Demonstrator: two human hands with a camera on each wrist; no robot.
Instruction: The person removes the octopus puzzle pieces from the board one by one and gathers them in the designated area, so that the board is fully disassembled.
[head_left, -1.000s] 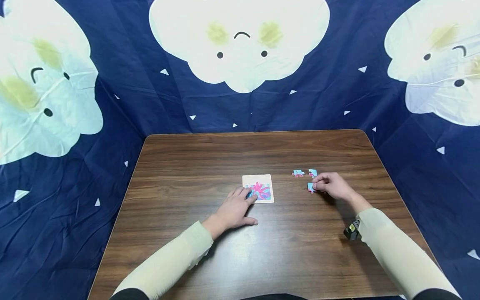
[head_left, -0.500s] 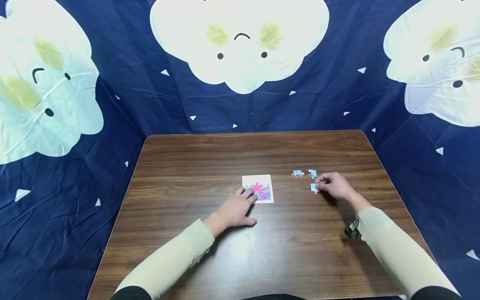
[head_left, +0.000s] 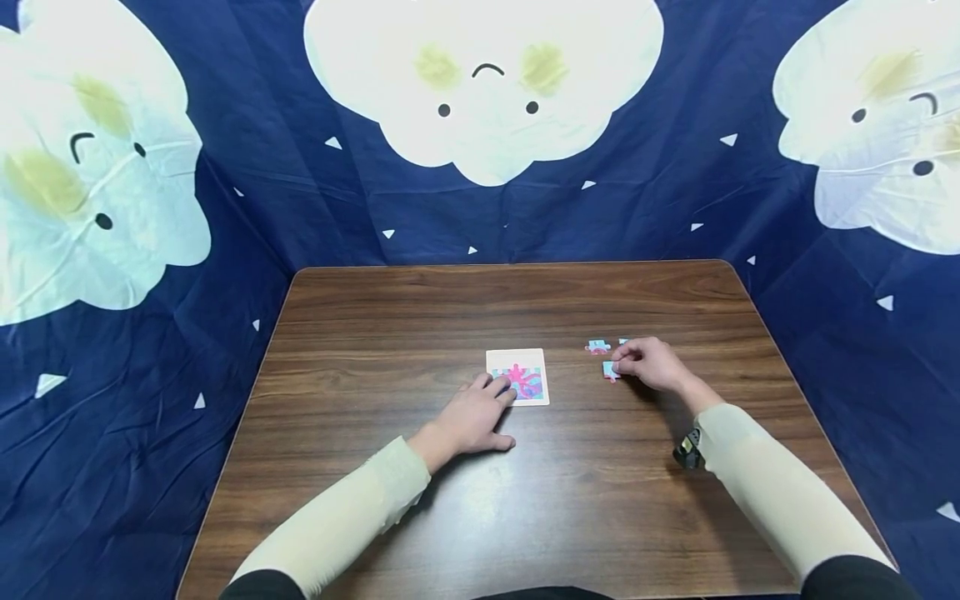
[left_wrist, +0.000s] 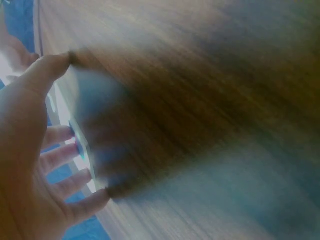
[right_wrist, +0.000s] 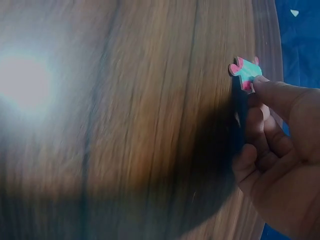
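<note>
Thumb and fingertips of my right hand (head_left: 651, 364) pinch a light blue and pink jigsaw piece (head_left: 611, 371) over the right half of the table. Just beyond it lie a second blue and pink piece (head_left: 597, 347) and a third one (head_left: 623, 341), mostly hidden behind the hand. My left hand (head_left: 468, 417) has its fingers spread, with the fingertips on the lower left part of a square white-framed puzzle board (head_left: 514, 358). A pink octopus-like picture (head_left: 521, 382) fills the board's lower part; its upper strip is bare and pale.
The wooden table (head_left: 420, 312) has rounded far corners. Dark blue cloth (head_left: 525, 221) with white cloud faces hangs along its back and both sides. A black device (head_left: 687, 450) sits at my right wrist.
My right hand first shifts slightly right, then left toward the board with the pinched piece, now covering most of the third piece. My left hand stays on the board.
</note>
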